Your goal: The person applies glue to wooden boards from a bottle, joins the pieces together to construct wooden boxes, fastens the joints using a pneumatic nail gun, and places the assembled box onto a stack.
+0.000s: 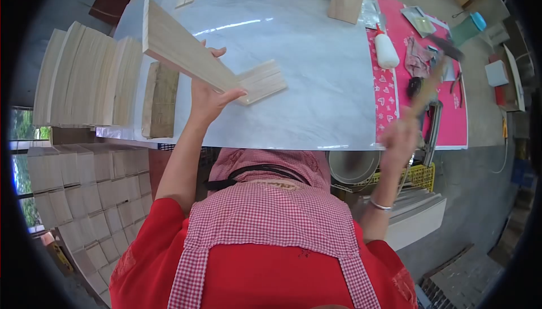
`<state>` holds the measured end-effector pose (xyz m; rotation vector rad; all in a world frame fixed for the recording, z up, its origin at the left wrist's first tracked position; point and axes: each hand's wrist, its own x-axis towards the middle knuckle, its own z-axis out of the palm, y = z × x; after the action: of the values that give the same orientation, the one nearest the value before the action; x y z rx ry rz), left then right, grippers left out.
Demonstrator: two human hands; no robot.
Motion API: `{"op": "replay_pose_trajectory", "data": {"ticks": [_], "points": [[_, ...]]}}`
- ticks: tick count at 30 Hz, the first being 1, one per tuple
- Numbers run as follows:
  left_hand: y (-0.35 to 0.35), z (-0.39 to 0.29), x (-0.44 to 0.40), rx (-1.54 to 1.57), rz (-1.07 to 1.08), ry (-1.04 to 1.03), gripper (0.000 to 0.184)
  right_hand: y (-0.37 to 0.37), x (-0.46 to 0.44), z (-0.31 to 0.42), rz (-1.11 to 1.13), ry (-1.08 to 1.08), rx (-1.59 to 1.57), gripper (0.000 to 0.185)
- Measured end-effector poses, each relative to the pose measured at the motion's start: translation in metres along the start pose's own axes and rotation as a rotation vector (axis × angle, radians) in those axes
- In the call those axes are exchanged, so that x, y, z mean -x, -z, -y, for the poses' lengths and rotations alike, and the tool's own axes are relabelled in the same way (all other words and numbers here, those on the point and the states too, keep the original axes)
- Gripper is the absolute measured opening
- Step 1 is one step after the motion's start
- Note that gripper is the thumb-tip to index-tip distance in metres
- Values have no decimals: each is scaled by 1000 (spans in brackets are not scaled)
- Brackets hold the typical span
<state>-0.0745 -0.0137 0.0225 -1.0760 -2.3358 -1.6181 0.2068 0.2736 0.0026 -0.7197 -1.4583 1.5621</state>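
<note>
A long wooden board (186, 46) leans up from the work table, and my left hand (212, 97) grips it near its lower end, thumb in front and fingers behind. That end meets a shorter wooden piece (263, 81) lying on the white table top (305, 111). My right hand (401, 139), blurred by motion, is closed round the wooden handle of a hammer (430, 86). The hammer's dark head is raised over the pink cloth at the right. A white glue bottle (386, 51) with a red tip lies on the cloth's left part.
Stacked boards (87, 77) rise at the left beside a thick wooden block (160, 100). Small wooden pieces (346, 1) stand at the back. The pink cloth (449, 122) holds a rag (418, 57), tools and a metal tray (418, 21), near a teal-lidded container (468, 27).
</note>
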Motion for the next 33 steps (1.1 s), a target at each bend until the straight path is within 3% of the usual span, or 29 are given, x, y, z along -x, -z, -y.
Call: {"op": "replay_pose_trajectory", "data": {"ticks": [2, 6, 10, 12, 14, 15, 19, 22, 26, 30, 33], "points": [[0, 7, 0, -87, 33, -72, 89, -34, 24, 4, 364, -115, 169, 14], [3, 7, 5, -190, 18, -83, 91, -90, 44, -7, 596, -15, 250, 16], [-4, 4, 7, -36, 1, -7, 91, -97, 48, -18, 714, 119, 416, 16], [-5, 2, 8, 88, -20, 25, 92, -107, 57, -5, 716, -10, 347, 15], [-3, 7, 10, 55, 0, 27, 94, -117, 64, 7, 684, -225, 212, 14], [-2, 9, 10, 24, 10, 14, 96, -117, 64, 3, 675, -234, 210, 14], [-1, 10, 10, -23, 22, 11, 100, -119, 67, -19, 717, -135, 347, 18], [-1, 10, 10, 19, 30, 31, 102, -121, 75, -27, 782, 124, 497, 34], [-3, 8, 11, 123, 28, 72, 103, -137, 78, -26, 719, 293, 498, 44], [-2, 8, 12, 148, 15, 80, 101, -142, 77, -34, 860, 271, 756, 49], [-2, 9, 11, 140, 7, 67, 101, -144, 71, -38, 851, 283, 736, 50]]}}
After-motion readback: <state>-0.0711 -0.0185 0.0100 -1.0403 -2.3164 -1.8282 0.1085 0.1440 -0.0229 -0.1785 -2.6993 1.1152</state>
